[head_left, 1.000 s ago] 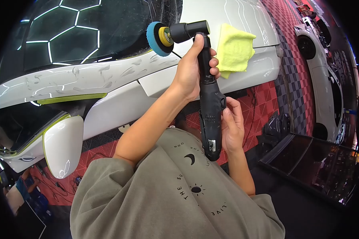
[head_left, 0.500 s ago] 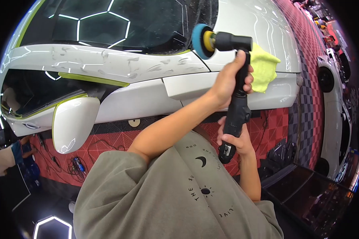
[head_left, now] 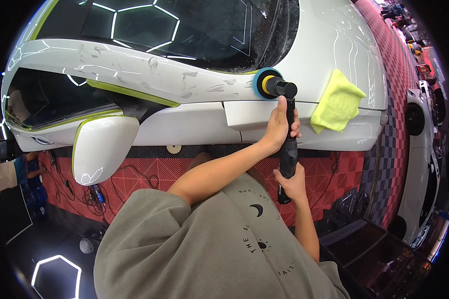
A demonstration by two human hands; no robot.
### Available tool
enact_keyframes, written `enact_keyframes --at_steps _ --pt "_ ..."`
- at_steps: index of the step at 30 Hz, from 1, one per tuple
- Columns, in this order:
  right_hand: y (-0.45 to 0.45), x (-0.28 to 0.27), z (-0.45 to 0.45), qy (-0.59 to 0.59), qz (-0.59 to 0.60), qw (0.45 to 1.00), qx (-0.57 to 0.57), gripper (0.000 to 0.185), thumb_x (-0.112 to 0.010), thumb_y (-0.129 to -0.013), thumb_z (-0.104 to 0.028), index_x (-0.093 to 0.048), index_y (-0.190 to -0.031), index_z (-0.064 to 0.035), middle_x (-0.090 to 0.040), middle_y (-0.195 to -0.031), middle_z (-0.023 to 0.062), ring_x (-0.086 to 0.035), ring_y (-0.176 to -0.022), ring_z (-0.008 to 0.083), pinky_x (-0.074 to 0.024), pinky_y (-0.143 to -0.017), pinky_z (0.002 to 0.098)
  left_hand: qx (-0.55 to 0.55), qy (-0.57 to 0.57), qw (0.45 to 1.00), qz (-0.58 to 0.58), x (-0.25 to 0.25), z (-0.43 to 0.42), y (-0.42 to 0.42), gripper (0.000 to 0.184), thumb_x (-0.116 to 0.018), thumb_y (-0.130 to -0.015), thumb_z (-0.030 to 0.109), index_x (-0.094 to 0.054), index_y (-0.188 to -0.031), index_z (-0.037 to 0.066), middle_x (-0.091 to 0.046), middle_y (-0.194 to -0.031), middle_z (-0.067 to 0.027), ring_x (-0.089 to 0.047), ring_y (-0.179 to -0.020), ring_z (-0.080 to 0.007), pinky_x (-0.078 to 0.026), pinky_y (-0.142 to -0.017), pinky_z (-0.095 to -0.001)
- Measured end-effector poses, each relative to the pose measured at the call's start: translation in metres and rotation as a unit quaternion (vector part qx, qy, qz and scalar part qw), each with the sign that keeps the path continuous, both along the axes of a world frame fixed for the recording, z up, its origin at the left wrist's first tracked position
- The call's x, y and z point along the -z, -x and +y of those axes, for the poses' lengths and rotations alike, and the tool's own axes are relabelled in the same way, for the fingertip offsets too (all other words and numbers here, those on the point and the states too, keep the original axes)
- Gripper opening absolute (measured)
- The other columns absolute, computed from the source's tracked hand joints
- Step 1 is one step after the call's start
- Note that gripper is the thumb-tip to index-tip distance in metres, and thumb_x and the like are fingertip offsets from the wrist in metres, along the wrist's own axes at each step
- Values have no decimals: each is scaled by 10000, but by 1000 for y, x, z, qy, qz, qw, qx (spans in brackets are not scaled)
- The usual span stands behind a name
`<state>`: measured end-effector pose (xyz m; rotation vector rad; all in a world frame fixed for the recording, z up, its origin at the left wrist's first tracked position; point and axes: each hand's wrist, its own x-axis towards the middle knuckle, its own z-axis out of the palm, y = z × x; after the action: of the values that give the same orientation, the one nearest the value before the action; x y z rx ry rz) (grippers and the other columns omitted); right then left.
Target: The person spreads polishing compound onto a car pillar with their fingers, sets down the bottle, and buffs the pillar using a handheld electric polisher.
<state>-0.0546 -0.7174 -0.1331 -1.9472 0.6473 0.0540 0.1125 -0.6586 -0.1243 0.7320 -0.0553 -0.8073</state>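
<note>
My left hand (head_left: 279, 123) wraps round the front grip of a black car polisher (head_left: 288, 144), just behind its head. Lower down, my right hand (head_left: 292, 183) is closed round the rear end of its body. At the polisher's head is a blue foam pad (head_left: 260, 82) with a yellow backing. The pad lies against the white car (head_left: 224, 74) by the lower windshield corner, apparently touching the paint. Left of it, greyish smears (head_left: 184, 85) dot the pillar. A yellow-green cloth (head_left: 338, 102) is draped over the fender, to the right of the polisher.
Green masking tape (head_left: 134, 94) edges the side window and mirror (head_left: 105, 149). Cables (head_left: 90, 199) lie on red floor tiles (head_left: 224, 162). A dark cart (head_left: 364, 234) stands at lower right. Another person (head_left: 7, 174) is at far left; a second car (head_left: 420, 164) is at right.
The polisher's head has come down and turned, so its pad now lies against the car instead of facing left above it. Both hands keep their hold, and the view has shifted slightly.
</note>
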Motion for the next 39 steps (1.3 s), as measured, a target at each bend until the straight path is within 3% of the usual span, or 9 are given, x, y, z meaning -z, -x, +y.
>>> enact_keyframes --at_steps 3,5,8,13,20,28,35,36,39 --pt "-6 -8 4 -42 10 999 12 239 -757 -735 -90 -564 -847 -6 -564 -668 17 -520 -591 108 -442 -565 285 -21 -14 999 20 -8 11 -6 716 -258 -903 770 -444 -883 79 -435 -592 -1 -428 -464 -91 -500 -546 -295" --pt "-10 -18 5 36 -27 997 -58 181 -725 -762 -42 -561 -832 -12 -587 -656 22 -557 -541 95 -448 -511 261 -32 -9 999 38 -13 20 -9 716 -256 -881 796 -445 -902 106 -417 -590 13 -415 -456 -89 -494 -560 -296" --pt "-13 -39 1 -22 37 999 -21 243 -757 -717 -100 -567 -833 -2 -546 -683 17 -481 -606 116 -433 -582 300 -37 9 997 71 -20 16 -11 706 -268 -883 790 -441 -897 106 -415 -594 11 -418 -468 -99 -486 -565 -303" --pt "-23 -57 -5 -28 46 998 13 223 -743 -727 -79 -577 -850 4 -528 -641 7 -459 -546 94 -409 -522 275 -21 62 992 111 -21 -1 -18 693 -281 -888 782 -439 -897 107 -415 -605 11 -418 -492 -107 -476 -600 -319" --pt "-31 -57 13 15 36 996 -85 258 -762 -731 -113 -546 -830 -11 -546 -685 -1 -469 -603 78 -412 -560 267 -86 -7 994 61 -28 42 -15 711 -234 -880 800 -437 -893 119 -397 -586 25 -417 -485 -94 -488 -607 -305" --pt "5 -26 -22 103 24 994 -31 249 -733 -724 -90 -579 -881 26 -583 -666 78 -537 -600 151 -459 -607 314 -14 49 997 52 5 -9 15 707 -222 -895 786 -433 -874 111 -432 -607 -5 -461 -532 -132 -494 -668 -334" --pt "-30 -30 11 134 7 985 -105 229 -724 -737 -106 -563 -859 1 -586 -641 152 -600 -545 267 -472 -580 353 -125 53 991 10 -1 55 1 739 -225 -864 819 -436 -859 110 -427 -597 -11 -450 -520 -134 -482 -659 -337" --pt "-34 -31 13 135 20 983 -124 242 -724 -737 -124 -574 -890 -12 -604 -667 169 -632 -600 333 -489 -598 377 -139 59 989 0 1 64 0 758 -227 -840 839 -434 -859 110 -427 -589 -11 -449 -514 -136 -481 -663 -340" --pt "-45 -21 21 151 -22 973 -171 270 -728 -725 -128 -579 -921 -18 -625 -696 189 -648 -666 385 -500 -613 406 -175 83 981 -19 3 91 2 768 -256 -794 878 -422 -847 130 -406 -567 -2 -422 -484 -132 -460 -649 -344"
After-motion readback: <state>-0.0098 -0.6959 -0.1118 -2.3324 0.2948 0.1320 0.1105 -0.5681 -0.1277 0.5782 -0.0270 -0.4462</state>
